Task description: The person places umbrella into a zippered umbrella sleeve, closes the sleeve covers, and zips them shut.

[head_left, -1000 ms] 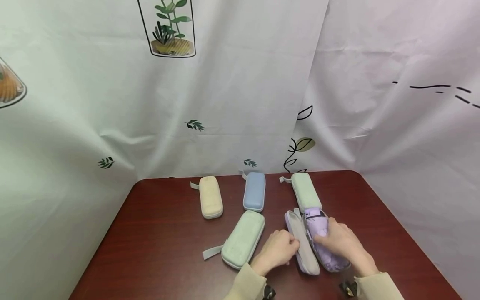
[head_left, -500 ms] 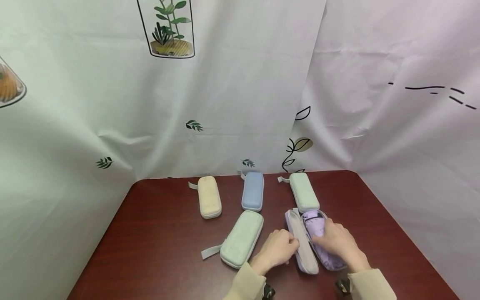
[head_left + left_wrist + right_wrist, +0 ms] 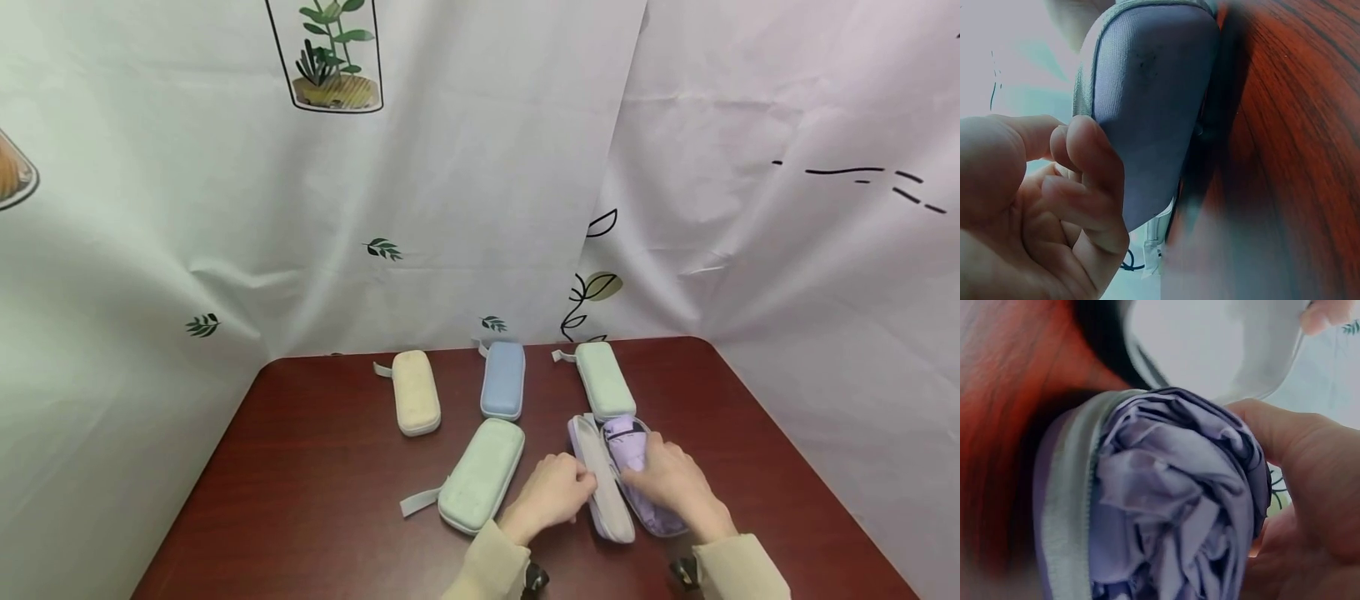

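Observation:
An unzipped purple umbrella case (image 3: 615,510) lies spread on the table, its pale inside turned up on the left half. In its right half sits a folded purple umbrella (image 3: 628,450), whose crumpled fabric (image 3: 1172,487) bulges above the zipper edge in the right wrist view. My left hand (image 3: 553,493) pinches the rim of the case's left half between thumb and curled fingers; the left wrist view shows that half's purple outside (image 3: 1147,106). My right hand (image 3: 671,479) holds the umbrella from above, thumb on its left side, fingers on the right, partly hidden.
A larger pale green case (image 3: 482,475) with a strap lies left of my left hand. Farther back are a yellow case (image 3: 416,393), a blue case (image 3: 503,379) and a light green case (image 3: 606,379), which is close against the purple case's far end. A curtain (image 3: 450,183) hangs behind the table.
The umbrella has sunk lower into the right half of the case, with my right hand on it. My left hand keeps its hold on the rim. The head view has shifted slightly.

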### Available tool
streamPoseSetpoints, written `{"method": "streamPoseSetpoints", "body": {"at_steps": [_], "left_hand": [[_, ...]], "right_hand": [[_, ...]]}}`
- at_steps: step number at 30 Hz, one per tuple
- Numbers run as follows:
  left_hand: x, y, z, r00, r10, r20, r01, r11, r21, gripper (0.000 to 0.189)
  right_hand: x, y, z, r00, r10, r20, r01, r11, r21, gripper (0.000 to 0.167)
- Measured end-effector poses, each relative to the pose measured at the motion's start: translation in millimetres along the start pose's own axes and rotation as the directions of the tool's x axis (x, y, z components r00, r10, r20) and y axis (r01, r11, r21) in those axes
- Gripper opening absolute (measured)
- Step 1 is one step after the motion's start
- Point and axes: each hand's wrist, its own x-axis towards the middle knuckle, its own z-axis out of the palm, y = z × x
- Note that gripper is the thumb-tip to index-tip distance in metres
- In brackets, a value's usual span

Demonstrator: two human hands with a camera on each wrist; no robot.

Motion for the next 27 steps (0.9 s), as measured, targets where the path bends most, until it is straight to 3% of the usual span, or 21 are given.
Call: {"method": "streamPoseSetpoints", "body": {"at_steps": [12,16,20,27], "left_hand": [[2.6,2.6,-2.6,1.0,0.015,0.002,-0.014,1.0,-0.027,0.037],[3.8,2.3,-2.9,1.0,0.012,-0.002,-0.012,0.999,-0.03,0.038],[5.0,2.1,-2.8,1.0,0.008,-0.002,-0.008,0.999,-0.031,0.039],[2.6,0.1,-0.3,1.0,0.007,0.002,-0.007,0.999,-0.034,0.038]], "right_hand": [[8.8,8,-4,0.991,0.024,0.132,-0.017,0.999,-0.052,0.069],[9.2,11,-10,0.986,0.019,0.165,-0.019,1.0,0.0,0.068],[5.3,16,-20,0.987,-0.014,0.16,0.006,0.999,0.048,0.073],[-1.2,22,-24,0.985,-0.087,0.149,0.084,0.996,0.026,0.085]]}}
